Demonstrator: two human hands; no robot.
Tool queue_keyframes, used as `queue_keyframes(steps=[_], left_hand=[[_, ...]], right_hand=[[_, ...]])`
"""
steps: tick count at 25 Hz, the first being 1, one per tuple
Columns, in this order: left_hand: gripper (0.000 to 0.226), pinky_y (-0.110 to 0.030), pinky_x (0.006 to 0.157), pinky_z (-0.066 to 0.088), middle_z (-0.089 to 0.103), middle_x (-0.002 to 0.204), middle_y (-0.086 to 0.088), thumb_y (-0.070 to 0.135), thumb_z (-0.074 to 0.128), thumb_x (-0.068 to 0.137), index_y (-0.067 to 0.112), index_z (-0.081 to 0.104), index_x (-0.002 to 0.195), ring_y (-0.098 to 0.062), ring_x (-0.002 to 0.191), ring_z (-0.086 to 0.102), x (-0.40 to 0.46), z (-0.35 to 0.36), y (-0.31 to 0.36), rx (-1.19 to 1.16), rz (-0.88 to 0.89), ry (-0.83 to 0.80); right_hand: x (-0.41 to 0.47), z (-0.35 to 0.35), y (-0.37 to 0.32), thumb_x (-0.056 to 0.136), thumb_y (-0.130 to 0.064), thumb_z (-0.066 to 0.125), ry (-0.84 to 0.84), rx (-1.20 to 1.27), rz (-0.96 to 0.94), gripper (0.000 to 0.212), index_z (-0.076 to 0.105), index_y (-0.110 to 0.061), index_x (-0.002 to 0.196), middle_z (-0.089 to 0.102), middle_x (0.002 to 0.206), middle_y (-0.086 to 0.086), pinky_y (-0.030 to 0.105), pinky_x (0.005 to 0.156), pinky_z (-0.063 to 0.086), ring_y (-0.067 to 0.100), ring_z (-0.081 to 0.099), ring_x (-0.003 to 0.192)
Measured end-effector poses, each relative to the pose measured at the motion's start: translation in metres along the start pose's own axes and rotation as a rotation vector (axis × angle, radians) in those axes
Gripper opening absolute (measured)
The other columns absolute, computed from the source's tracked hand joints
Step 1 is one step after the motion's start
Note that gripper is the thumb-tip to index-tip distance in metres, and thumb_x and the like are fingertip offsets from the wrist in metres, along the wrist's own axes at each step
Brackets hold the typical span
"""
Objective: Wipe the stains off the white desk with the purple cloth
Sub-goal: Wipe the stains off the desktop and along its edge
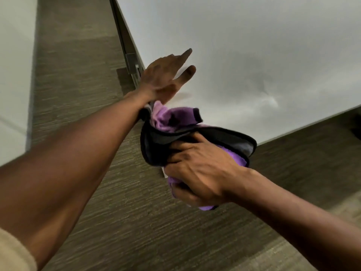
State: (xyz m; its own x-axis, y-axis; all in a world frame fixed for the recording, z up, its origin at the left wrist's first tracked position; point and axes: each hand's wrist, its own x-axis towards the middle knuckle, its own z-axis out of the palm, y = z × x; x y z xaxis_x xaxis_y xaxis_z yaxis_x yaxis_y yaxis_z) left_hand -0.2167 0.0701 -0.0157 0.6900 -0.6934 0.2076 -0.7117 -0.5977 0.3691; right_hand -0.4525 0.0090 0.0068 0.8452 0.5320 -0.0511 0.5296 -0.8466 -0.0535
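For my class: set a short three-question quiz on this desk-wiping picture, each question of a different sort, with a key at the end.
1. True or false: the purple cloth lies spread flat in the middle of the white desk.
2. Which hand grips the cloth? A) the left hand B) the right hand C) neither
3. Fill in: the left hand's fingers are ____ over the desk near its corner.

Key
1. False; it is bunched at the desk's corner, partly over the floor.
2. B
3. Straight (stretched out)
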Motion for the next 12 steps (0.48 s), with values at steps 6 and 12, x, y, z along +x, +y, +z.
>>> queue_keyframes(steps=[6,12], left_hand=[[0.076,-0.04,0.12,0.026,0.045,0.16,-0.003,0.076,0.014,0.096,0.038,0.017,0.162,-0.023,0.15,0.036,0.007,0.005,-0.01,-0.013,0.04,-0.01],[0.075,-0.037,0.125,0.014,0.034,0.166,0.004,0.079,0.01,0.093,0.046,0.012,0.16,-0.017,0.156,0.024,0.0,0.006,-0.007,-0.027,0.001,-0.025]], right_hand=[[0.011,-0.016,0.029,0.089,-0.048,0.057,-0.012,0.074,-0.061,0.02,0.062,-0.029,0.09,0.064,0.096,-0.013,0.041,0.09,0.029,0.017,0.051,0.103],[-0.004,-0.009,0.004,0.086,-0.048,0.052,-0.006,0.163,-0.088,0.022,0.058,-0.029,0.078,0.059,0.086,-0.011,0.041,0.087,0.036,0.017,0.05,0.098]])
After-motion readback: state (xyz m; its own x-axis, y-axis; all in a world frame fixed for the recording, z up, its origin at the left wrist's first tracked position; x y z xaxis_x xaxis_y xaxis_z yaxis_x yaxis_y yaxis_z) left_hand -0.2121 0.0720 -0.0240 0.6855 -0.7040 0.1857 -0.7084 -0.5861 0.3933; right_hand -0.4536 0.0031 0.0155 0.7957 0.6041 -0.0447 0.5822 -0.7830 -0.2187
